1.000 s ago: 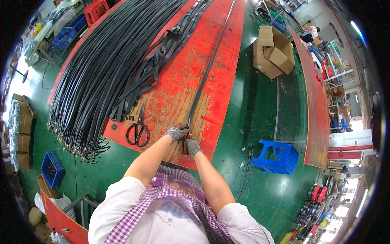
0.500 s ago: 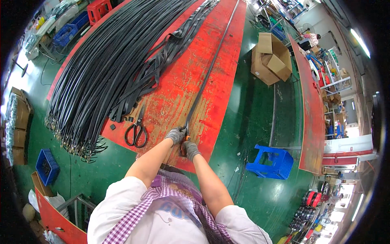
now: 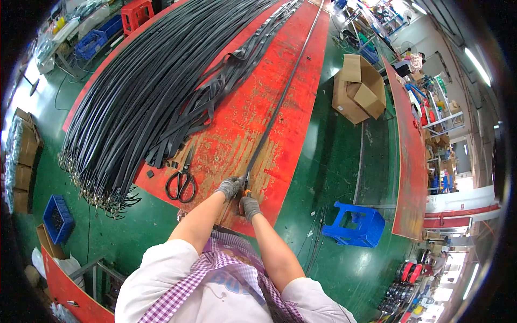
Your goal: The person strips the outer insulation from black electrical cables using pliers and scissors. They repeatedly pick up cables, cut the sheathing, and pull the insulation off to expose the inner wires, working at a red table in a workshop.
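Observation:
On the worn red table [image 3: 293, 107] a long black strip [image 3: 273, 117] runs from the far end down to my hands. My gloved left hand [image 3: 230, 187] is closed at its near end. Close beside it, my gloved right hand [image 3: 250, 207] is closed around a small tool with an orange handle [image 3: 247, 192]; its kind is mostly hidden by the fingers. Left of my hands lie black-handled scissors [image 3: 181, 184], with small black cut pieces [image 3: 171, 163] near them. Flat black strips [image 3: 207, 99] lie in a loose heap further up.
A thick bundle of black cables [image 3: 124, 102] covers the table's left side, ends hanging over the near edge. On the green floor at right stand a blue stool [image 3: 355, 225] and an open cardboard box [image 3: 344, 97]. A blue crate [image 3: 58, 219] sits at left.
The view has shifted a little, so the floor items sit lower. Both hands stay close together at the near end of the strip, with little visible change in grip.

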